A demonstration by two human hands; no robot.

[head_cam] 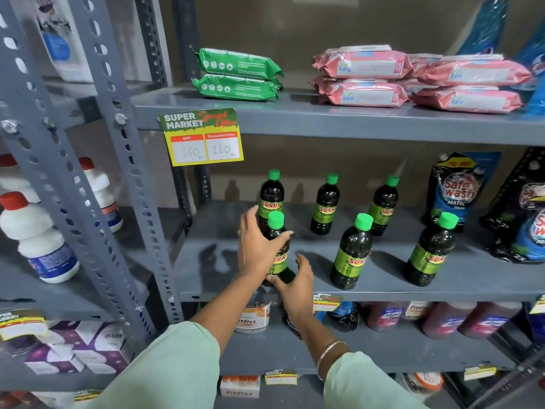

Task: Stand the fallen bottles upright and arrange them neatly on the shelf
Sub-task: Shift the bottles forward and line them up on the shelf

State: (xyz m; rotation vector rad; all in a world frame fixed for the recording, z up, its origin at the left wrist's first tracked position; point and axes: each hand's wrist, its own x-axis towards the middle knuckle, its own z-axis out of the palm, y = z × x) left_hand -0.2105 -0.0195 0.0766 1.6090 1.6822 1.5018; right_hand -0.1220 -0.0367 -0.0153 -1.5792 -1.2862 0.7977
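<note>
Several dark bottles with green caps and green "Sunny" labels stand upright on the grey middle shelf (383, 287). The front-left bottle (278, 255) stands near the shelf's front edge, and my left hand (256, 249) wraps around its left side. My right hand (295, 287) is at its base on the right, fingers spread, touching or nearly touching it. Right behind it stands another bottle (272, 194). Two more stand at the back, one at the centre (326, 205) and one to the right (383, 206). Two others stand in front, at the centre (351, 252) and at the right (429, 250).
Detergent pouches (454, 190) stand at the shelf's right end. Green packs (236, 73) and pink wipe packs (362, 76) lie on the shelf above, where a price tag (203, 137) hangs. White bottles (38, 237) fill the left rack behind a perforated post (132, 178).
</note>
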